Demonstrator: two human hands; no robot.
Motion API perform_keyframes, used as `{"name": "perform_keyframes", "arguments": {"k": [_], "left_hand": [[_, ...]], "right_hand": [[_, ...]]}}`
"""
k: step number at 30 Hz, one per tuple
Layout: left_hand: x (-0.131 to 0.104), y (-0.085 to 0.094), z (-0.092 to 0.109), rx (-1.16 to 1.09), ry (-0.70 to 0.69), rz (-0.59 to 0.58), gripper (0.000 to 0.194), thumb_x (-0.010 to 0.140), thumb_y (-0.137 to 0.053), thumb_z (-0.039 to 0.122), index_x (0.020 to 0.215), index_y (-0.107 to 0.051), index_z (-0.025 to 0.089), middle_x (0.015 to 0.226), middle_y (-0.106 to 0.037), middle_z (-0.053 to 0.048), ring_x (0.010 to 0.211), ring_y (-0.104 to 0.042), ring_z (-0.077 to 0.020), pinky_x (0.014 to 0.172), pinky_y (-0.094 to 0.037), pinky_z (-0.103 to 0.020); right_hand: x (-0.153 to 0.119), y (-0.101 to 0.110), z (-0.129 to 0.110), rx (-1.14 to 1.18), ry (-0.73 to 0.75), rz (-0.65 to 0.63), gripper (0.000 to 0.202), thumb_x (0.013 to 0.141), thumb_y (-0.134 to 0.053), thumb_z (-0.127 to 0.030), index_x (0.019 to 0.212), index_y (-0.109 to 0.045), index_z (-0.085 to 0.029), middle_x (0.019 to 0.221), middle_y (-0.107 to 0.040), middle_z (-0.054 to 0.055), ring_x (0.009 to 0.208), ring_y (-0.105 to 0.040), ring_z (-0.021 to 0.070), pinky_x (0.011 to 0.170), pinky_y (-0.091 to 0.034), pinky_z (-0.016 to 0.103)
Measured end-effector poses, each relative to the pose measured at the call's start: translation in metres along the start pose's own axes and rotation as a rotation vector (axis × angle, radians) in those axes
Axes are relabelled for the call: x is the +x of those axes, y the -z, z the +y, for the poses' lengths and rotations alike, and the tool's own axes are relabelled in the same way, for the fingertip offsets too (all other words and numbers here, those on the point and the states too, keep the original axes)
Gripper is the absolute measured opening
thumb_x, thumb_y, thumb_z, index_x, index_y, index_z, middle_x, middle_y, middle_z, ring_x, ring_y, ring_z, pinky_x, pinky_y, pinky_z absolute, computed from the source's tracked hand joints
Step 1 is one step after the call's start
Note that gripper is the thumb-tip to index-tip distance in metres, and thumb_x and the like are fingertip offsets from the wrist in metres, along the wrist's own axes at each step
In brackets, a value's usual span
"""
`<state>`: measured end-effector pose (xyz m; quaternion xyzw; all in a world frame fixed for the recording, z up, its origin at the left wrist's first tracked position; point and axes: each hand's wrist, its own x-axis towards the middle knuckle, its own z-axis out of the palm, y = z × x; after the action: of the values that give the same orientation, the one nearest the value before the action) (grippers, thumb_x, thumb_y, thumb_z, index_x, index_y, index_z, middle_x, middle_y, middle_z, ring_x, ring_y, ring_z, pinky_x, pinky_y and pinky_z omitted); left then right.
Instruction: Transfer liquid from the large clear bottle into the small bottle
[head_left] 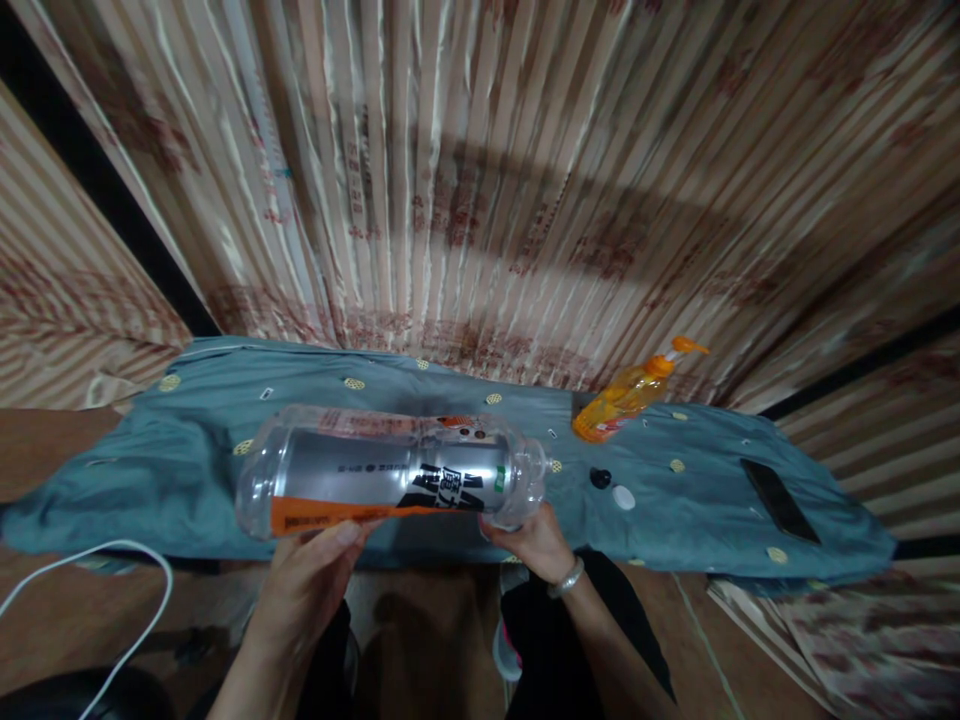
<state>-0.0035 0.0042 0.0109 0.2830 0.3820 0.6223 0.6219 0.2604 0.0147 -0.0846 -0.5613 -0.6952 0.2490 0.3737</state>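
A large clear plastic bottle (390, 465) with a silver, black and orange label lies sideways in the air above the cloth, its uncapped neck toward the right. My left hand (319, 570) grips its lower side near the base, thumb against the orange strip. Near the neck end, my right hand (532, 540) holds the bottle from below; a bracelet circles that wrist. The undersides of both hands' grips are partly hidden. A black cap (600, 478) and a white round disc (623, 497) lie on the cloth to the right of the neck.
A teal patterned cloth (697, 520) covers the long table. An orange pump bottle (619, 402) stands at the back right, and a dark phone (780, 500) lies farther right. Striped curtains (480, 200) hang behind. A white cable (161, 590) loops at the left.
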Motion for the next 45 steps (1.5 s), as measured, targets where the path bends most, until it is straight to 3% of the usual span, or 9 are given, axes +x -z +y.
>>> {"name": "perform_keyframes", "arguments": {"k": [6,11,17,23,29,38,45], "left_hand": [[-0.003,-0.005,0.001,-0.001,-0.001,0.026,0.039,0.051,-0.091,0.037,0.086,-0.079,0.022,0.074,-0.080,-0.004,0.081,-0.075,-0.0263,0.078,-0.060,-0.030],[-0.007,-0.006,-0.001,0.012,0.020,0.104,0.041,0.054,-0.088,0.036,0.091,-0.079,0.022,0.081,-0.080,-0.006,0.091,-0.073,-0.0335,0.083,-0.060,-0.042],[-0.006,-0.007,-0.003,-0.024,0.015,0.075,0.045,0.058,-0.084,0.030,0.102,-0.077,0.022,0.079,-0.080,-0.005,0.095,-0.073,-0.0335,0.093,-0.055,-0.048],[-0.003,-0.002,-0.005,-0.017,0.034,0.041,0.042,0.056,-0.084,0.025,0.097,-0.077,0.021,0.074,-0.079,-0.005,0.090,-0.074,-0.0324,0.091,-0.056,-0.047],[-0.002,-0.001,-0.005,-0.011,0.036,-0.011,0.042,0.057,-0.085,0.029,0.097,-0.077,0.021,0.079,-0.080,-0.006,0.093,-0.073,-0.0345,0.094,-0.053,-0.052],[-0.005,-0.006,-0.004,-0.036,0.026,0.030,0.036,0.060,-0.082,0.027,0.095,-0.078,0.019,0.075,-0.079,-0.006,0.099,-0.071,-0.0351,0.096,-0.053,-0.050],[-0.008,-0.010,-0.002,-0.052,0.001,0.070,0.028,0.057,-0.084,0.026,0.084,-0.080,0.022,0.085,-0.080,-0.006,0.098,-0.071,-0.0330,0.094,-0.054,-0.047]], "right_hand": [[0.001,0.002,-0.004,0.016,0.020,0.016,0.013,0.071,-0.073,-0.026,0.080,-0.074,-0.018,0.077,-0.076,0.005,0.069,-0.069,0.0225,0.074,-0.058,0.037],[0.000,0.001,-0.005,0.001,-0.007,0.010,0.011,0.071,-0.073,-0.025,0.079,-0.074,-0.018,0.077,-0.076,0.005,0.070,-0.069,0.0237,0.070,-0.057,0.036],[0.002,0.002,-0.008,-0.015,-0.018,0.007,0.014,0.071,-0.073,-0.027,0.080,-0.075,-0.016,0.078,-0.076,0.007,0.071,-0.069,0.0253,0.070,-0.057,0.038],[0.001,0.004,-0.010,-0.021,-0.013,0.002,0.013,0.072,-0.072,-0.026,0.078,-0.075,-0.016,0.076,-0.076,0.006,0.071,-0.069,0.0251,0.072,-0.057,0.039],[0.001,0.004,-0.009,-0.023,-0.013,0.002,0.015,0.072,-0.072,-0.028,0.079,-0.075,-0.015,0.077,-0.076,0.007,0.073,-0.069,0.0250,0.071,-0.057,0.037],[0.001,0.004,-0.008,-0.045,0.004,0.004,0.009,0.071,-0.073,-0.026,0.075,-0.074,-0.018,0.074,-0.075,0.005,0.072,-0.069,0.0261,0.072,-0.057,0.039],[0.002,0.005,-0.008,-0.015,-0.015,-0.020,0.012,0.073,-0.072,-0.027,0.080,-0.075,-0.017,0.078,-0.076,0.006,0.072,-0.069,0.0259,0.070,-0.057,0.039]]}}
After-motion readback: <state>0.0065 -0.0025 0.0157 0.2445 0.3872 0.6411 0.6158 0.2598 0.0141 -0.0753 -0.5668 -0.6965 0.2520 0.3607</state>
